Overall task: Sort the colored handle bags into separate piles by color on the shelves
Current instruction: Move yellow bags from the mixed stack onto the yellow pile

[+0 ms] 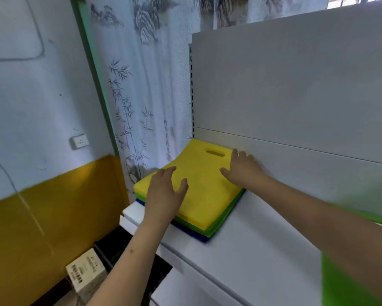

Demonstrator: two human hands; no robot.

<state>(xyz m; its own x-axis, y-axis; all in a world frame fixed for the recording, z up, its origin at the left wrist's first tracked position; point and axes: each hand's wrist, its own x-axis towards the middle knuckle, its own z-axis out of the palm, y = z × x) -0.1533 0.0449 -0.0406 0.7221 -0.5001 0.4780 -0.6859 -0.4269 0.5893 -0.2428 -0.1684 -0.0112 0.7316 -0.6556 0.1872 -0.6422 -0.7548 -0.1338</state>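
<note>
Up on the white shelf (263, 246), you are pressing both hands onto one mixed stack of handle bags, the yellow bag (203, 186) lying on top with its oval handle slot toward the grey back panel (296, 85). Your left hand (165, 193) is lying flat on the near left part of the yellow bag, fingers straight and spread, thumb angled out to the right. Your right hand (243, 168) is resting flat on the far right part, fingers extended toward the back panel and reaching the bag's far edge, thumb pointing left; neither hand is curling round anything. Beneath the yellow bag, green bags (227, 215) are showing as a thin band along the right and near edges, and blue bags (194, 234) are peeking out at the bottom of the stack along the near edge and at the left corner. The stack is sitting at the shelf's left end, touching the back panel and overhanging the left edge a little. More green material (349, 283), blurred, is filling the lower right corner. To the left, a white curtain (141, 96) printed with grey bamboo and mountain scenes is hanging beside a wall socket (79, 141). Down on the floor, a cardboard box (86, 274) is carrying black barcodes and printed text too small to read.
</note>
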